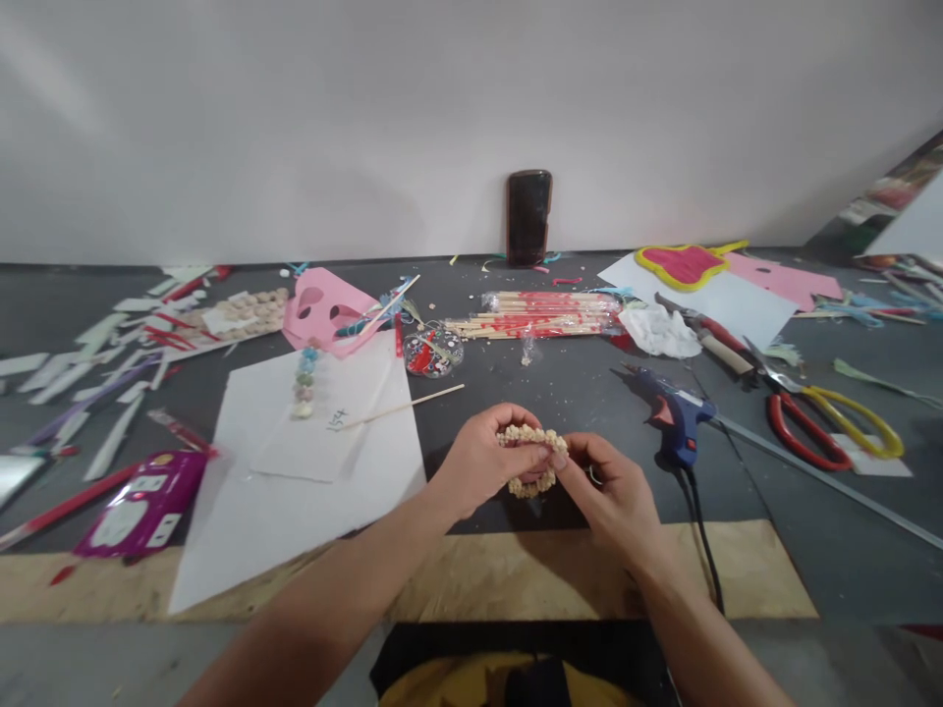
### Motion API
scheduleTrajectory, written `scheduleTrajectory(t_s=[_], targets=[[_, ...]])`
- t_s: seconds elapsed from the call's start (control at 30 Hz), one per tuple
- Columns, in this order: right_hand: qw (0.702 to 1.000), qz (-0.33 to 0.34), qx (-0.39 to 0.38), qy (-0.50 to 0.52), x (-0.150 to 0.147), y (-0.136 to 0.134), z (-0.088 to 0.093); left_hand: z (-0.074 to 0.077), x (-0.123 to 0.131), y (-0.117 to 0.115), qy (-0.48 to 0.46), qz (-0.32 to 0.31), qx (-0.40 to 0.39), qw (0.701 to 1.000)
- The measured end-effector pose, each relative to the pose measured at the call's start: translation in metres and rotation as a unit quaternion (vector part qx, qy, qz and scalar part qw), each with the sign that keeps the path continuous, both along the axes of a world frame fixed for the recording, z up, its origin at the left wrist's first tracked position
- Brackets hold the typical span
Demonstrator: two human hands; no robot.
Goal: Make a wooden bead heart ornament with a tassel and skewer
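You have a small ring (534, 487) at the centre of the frame, a little below the middle, raised just above the dark desk (589, 398). It is a pale cream colour, and its outside is knobbly all round, covered in small, uneven lumps set close together; you can't tell from here what they are made of. The upper and lower edges show as two bumpy rows, with a smoother, pinkish-brown surface between them, partly hidden by your fingers.

Both your hands are on it. Your left hand (478, 460) pinches the ring's left side, with the thumb lying across the front, and your right hand (615, 491) pinches its right side between thumb and curled fingers. The two thumbs almost meet at the front.

As for writing, the white paper (240, 520) at left of centre carries a tilted handwritten mark that you could read as "154". The purple packet (143, 506) at lower left has white patches, but any lettering there is too blurred for you to read. The same goes for the red print on the wrapped sticks (545, 319) at upper centre. Right of centre, the blue glue gun (685, 422) bears nothing you can read.
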State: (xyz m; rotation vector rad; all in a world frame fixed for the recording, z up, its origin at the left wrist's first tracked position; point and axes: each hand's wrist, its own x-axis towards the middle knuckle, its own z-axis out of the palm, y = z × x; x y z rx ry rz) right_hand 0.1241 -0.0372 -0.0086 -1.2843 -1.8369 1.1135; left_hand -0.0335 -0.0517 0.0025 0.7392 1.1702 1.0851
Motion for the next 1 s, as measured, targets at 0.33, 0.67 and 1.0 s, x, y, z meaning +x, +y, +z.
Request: scheduleTrajectory(t_s=[0.33,0.67,1.0], targets=[[0.998,0.013,0.04,-0.039,-0.0005,-0.0005,-0.0027,-0.0063,0.0005,0.0028,0.031,0.013,0.001,0.999],[0.998,0.018,0.05,-0.038,-0.0023,0.0009,-0.002,-0.0073,-0.0001,0.004,0.095,0.017,0.005,0.995],[0.998,-0.029,0.046,-0.027,-0.0004,0.0038,0.0041,-0.005,-0.0066,0.0015,0.02,-0.025,0.041,0.999]])
